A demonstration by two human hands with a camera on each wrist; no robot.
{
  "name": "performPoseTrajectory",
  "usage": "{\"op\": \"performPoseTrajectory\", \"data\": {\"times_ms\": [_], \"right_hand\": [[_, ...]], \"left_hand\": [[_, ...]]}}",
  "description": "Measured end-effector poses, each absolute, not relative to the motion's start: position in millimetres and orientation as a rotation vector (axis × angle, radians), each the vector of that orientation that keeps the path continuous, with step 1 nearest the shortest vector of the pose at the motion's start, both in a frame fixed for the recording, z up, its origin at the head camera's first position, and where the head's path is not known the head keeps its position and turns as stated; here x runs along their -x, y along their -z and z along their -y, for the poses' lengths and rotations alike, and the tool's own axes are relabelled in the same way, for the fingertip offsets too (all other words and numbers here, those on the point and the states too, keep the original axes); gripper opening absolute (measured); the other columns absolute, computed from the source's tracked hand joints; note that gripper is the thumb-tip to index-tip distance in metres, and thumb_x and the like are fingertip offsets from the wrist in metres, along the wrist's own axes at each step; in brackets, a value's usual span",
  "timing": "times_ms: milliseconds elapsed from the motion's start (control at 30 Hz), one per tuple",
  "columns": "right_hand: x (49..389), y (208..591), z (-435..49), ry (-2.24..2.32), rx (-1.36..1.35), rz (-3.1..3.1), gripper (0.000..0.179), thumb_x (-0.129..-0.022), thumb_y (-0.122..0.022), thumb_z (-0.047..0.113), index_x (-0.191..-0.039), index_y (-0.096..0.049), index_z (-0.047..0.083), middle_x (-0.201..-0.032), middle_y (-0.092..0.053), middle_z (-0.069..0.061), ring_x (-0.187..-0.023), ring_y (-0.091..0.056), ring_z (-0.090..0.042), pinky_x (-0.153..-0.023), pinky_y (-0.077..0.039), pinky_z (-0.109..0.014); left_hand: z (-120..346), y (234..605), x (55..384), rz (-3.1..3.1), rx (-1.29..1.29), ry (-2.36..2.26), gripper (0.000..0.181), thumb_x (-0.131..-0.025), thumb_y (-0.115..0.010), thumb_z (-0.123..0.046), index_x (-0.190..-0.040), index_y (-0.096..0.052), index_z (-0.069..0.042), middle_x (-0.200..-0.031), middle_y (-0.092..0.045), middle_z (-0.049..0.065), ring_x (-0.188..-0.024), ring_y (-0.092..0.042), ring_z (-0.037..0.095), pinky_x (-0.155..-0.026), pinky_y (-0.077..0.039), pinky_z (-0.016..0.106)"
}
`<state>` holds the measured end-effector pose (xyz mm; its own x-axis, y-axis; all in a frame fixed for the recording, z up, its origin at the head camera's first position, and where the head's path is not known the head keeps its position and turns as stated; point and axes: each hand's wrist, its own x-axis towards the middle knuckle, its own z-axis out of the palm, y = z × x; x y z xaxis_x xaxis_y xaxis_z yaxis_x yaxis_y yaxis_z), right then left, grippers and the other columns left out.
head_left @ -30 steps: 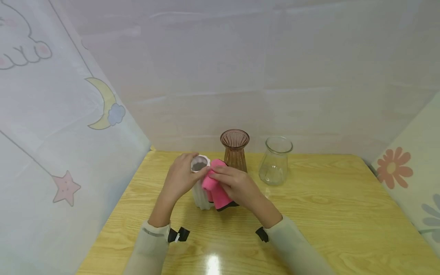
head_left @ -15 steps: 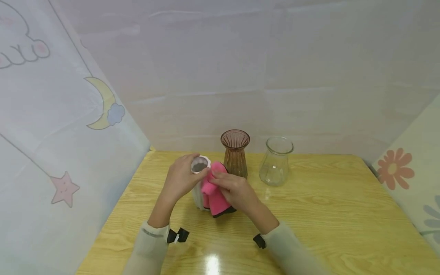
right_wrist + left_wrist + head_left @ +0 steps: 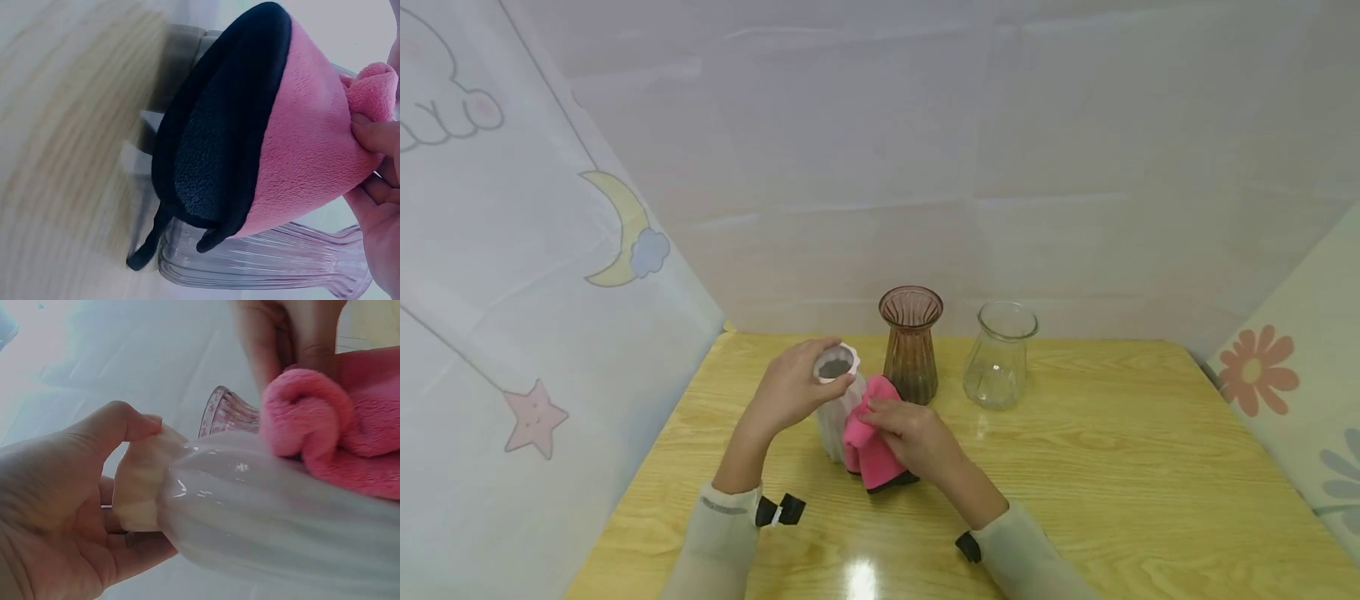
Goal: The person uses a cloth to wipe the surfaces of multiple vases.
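Note:
A white ribbed vase [image 3: 833, 425] stands on the table, its scalloped mouth facing up. My left hand [image 3: 792, 385] grips it round the neck, thumb on the near side of the rim, as the left wrist view also shows [image 3: 144, 481]. My right hand [image 3: 917, 437] pinches a bunched pink cloth [image 3: 876, 450] against the vase's right side. In the right wrist view the cloth [image 3: 306, 137] hangs down from the fingers, showing a dark lining, black edging and a small loop. The vase is partly hidden behind the cloth.
Behind the cloth stands a brownish-pink ribbed glass vase [image 3: 912, 350]. To its right is a clear glass vase [image 3: 996, 371]. All are on a wood-grain table [image 3: 1120, 467], with a pale sheet [image 3: 1000, 150] hanging behind it.
My right hand and the pink cloth have slid down along the white vase's side. The left hand keeps its grip at the neck.

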<state>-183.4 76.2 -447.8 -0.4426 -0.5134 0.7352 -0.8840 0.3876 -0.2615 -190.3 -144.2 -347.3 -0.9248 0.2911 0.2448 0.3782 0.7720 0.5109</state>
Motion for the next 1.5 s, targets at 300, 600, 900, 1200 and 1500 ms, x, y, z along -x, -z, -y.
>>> {"op": "performPoseTrajectory", "data": {"times_ms": [300,600,900,1200,1500], "right_hand": [[175.4,453.1,-79.5,-0.780,-1.196,2.216,0.022,-0.085,-0.080,0.005,-0.106,-0.081,0.011,-0.108,-0.077,-0.007,-0.101,-0.074,-0.016,-0.085,-0.059,-0.031],[173.2,450.6,-83.7,-0.703,-1.233,2.325,0.022,-0.089,-0.076,0.006,-0.110,-0.080,0.013,-0.110,-0.077,-0.004,-0.103,-0.073,-0.015,-0.088,-0.058,-0.031],[178.6,406.9,-86.9,-0.757,-1.211,2.002,0.035,-0.078,-0.082,-0.004,-0.111,-0.078,0.005,-0.114,-0.075,-0.012,-0.108,-0.071,-0.023,-0.092,-0.057,-0.035],[190.0,400.3,-80.0,-0.769,-1.224,2.003,0.032,-0.080,-0.082,-0.002,-0.111,-0.078,0.003,-0.116,-0.074,-0.012,-0.109,-0.071,-0.023,-0.093,-0.056,-0.035],[190.5,411.4,-78.1,-0.835,-1.180,2.068,0.029,-0.084,-0.080,0.000,-0.112,-0.078,0.006,-0.120,-0.073,-0.011,-0.112,-0.070,-0.022,-0.092,-0.056,-0.034]], "left_hand": [[152.0,348.3,197.1,2.835,0.658,0.928,0.062,-0.092,-0.073,-0.041,-0.145,-0.056,-0.012,-0.138,-0.061,0.009,-0.112,-0.062,0.027,-0.089,-0.053,0.048],[144.0,352.6,190.6,2.789,0.550,1.039,0.068,-0.092,-0.074,-0.037,-0.149,-0.050,-0.010,-0.149,-0.051,0.012,-0.131,-0.051,0.033,-0.101,-0.048,0.053],[121.2,347.0,176.7,2.788,0.281,0.756,0.074,-0.091,-0.071,-0.052,-0.144,-0.052,-0.005,-0.141,-0.055,0.019,-0.132,-0.048,0.039,-0.104,-0.046,0.055],[118.2,339.3,176.1,2.851,0.231,0.647,0.067,-0.093,-0.070,-0.047,-0.140,-0.057,-0.001,-0.137,-0.060,0.019,-0.130,-0.052,0.039,-0.104,-0.047,0.053],[119.3,337.9,178.0,2.822,0.293,0.655,0.059,-0.092,-0.071,-0.045,-0.132,-0.064,-0.002,-0.134,-0.064,0.016,-0.128,-0.054,0.038,-0.108,-0.044,0.051]]}}
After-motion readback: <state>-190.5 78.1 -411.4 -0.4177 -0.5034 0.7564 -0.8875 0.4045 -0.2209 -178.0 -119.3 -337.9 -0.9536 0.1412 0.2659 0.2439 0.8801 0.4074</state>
